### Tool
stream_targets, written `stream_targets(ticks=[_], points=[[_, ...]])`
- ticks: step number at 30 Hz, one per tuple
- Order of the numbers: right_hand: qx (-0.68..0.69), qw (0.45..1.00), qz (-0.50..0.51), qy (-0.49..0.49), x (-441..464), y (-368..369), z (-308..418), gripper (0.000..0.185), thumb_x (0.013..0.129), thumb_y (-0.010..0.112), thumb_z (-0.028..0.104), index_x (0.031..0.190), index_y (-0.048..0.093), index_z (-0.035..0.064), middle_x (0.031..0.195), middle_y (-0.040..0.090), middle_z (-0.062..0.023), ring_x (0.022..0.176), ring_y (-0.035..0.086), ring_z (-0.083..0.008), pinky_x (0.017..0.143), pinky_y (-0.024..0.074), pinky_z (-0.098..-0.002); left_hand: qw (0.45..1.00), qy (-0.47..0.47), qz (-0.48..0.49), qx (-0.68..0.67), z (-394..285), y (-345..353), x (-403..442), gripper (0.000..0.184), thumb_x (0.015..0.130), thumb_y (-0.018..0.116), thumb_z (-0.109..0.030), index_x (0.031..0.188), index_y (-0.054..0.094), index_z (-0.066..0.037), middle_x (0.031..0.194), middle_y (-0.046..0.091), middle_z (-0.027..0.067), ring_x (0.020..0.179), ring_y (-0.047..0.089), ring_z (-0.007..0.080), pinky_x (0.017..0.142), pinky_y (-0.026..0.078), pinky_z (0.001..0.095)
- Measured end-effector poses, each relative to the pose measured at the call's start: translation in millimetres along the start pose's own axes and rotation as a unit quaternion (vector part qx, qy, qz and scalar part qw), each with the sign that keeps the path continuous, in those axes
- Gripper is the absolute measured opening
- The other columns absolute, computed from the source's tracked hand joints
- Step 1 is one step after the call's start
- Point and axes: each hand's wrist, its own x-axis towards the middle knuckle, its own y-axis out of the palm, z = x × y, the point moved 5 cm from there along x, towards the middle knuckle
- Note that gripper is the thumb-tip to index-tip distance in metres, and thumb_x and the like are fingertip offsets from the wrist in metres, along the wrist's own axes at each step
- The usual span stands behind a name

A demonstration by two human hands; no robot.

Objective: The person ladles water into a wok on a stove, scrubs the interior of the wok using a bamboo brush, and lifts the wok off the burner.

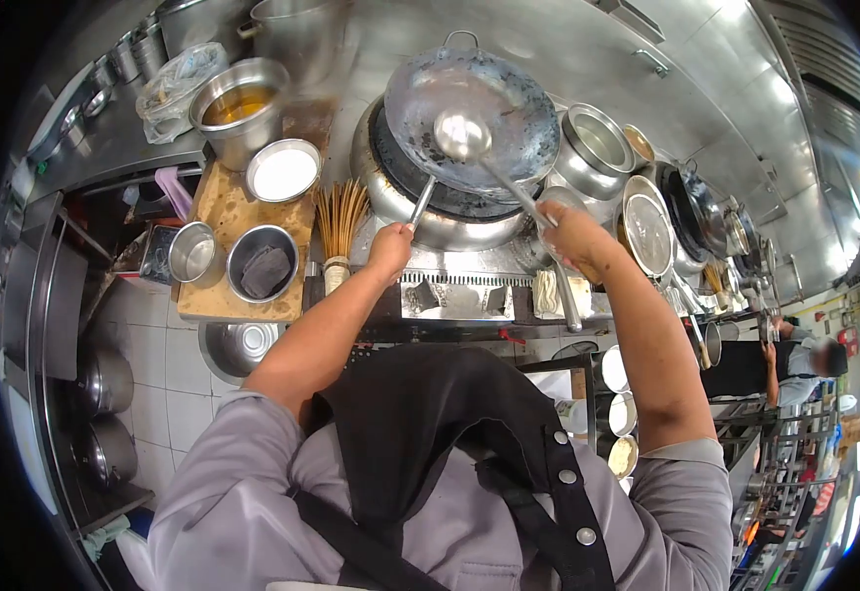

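Note:
My left hand [390, 250] is closed around the handle of a large dark wok [518, 103]. The wok is raised and tilted over the round steel wok burner [428, 230], and I see no food in it. In my right hand [575, 236] is the long handle of a steel ladle [462, 135]. The ladle's bowl is over the inside of the wok near its middle; whether it touches the metal I cannot tell. A bamboo brush [339, 222] stands upright just left of my left hand.
On the left, a wooden board [211, 289] carries a bowl of white contents [283, 171], a pot of amber liquid [243, 106] and smaller pots. Steel pots [597, 138] and a round strainer [648, 234] stand to the right. Another person [794, 362] is farther right.

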Motion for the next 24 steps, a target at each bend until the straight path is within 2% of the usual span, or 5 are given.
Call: stream_targets(ticks=[3,5,8,16,24], points=[[0.037,0.997,0.049,0.05,-15,-9,15,0.055,0.093,0.062,0.008,0.146,0.049,0.0142,0.076,0.059,-0.0092,0.05,0.053,-0.0166,0.046,0.0445,-0.0352,1.0,0.008,-0.004,0.001,6,2,2,0.033,0.102,0.056,-0.025,0.09,0.066,0.004,0.072,0.062,0.0137,0.062,0.053,0.0216,0.062,0.042,0.0408],[0.034,0.998,0.034,0.037,-17,-9,15,0.056,0.092,0.063,0.007,0.146,0.049,0.0138,0.075,0.058,-0.0087,0.049,0.052,-0.0164,0.046,0.0438,-0.0349,0.999,0.04,0.01,-0.008,4,5,3,0.031,0.104,0.051,-0.033,0.092,0.059,-0.005,0.058,0.05,0.0051,0.036,0.039,0.0158,0.033,0.03,0.0359],[0.027,0.999,0.026,0.026,-26,-9,17,0.056,0.091,0.064,0.007,0.145,0.051,0.0137,0.076,0.059,-0.0091,0.048,0.051,-0.0161,0.045,0.0431,-0.0349,1.0,0.0,-0.007,-0.009,-2,3,-5,0.032,0.101,0.056,-0.024,0.088,0.065,0.004,0.07,0.061,0.0117,0.062,0.052,0.0203,0.062,0.042,0.0395],[-0.061,0.998,-0.005,-0.026,-13,-19,-22,0.055,0.091,0.062,0.009,0.145,0.052,0.0151,0.069,0.059,-0.0088,0.05,0.055,-0.0149,0.043,0.0438,-0.0321,1.0,-0.005,-0.004,-0.008,2,8,-4,0.033,0.103,0.054,-0.032,0.09,0.061,-0.003,0.066,0.056,0.0077,0.047,0.045,0.0176,0.044,0.036,0.0379],[0.284,0.949,-0.132,0.033,-117,15,-120,0.057,0.095,0.062,0.011,0.149,0.045,0.0126,0.065,0.056,-0.0032,0.046,0.053,-0.0125,0.041,0.0435,-0.0295,0.987,-0.106,0.069,-0.103,-9,31,-70,0.031,0.105,0.048,-0.041,0.103,0.056,-0.01,0.069,0.052,0.0027,0.046,0.042,0.0117,0.037,0.033,0.0303]])
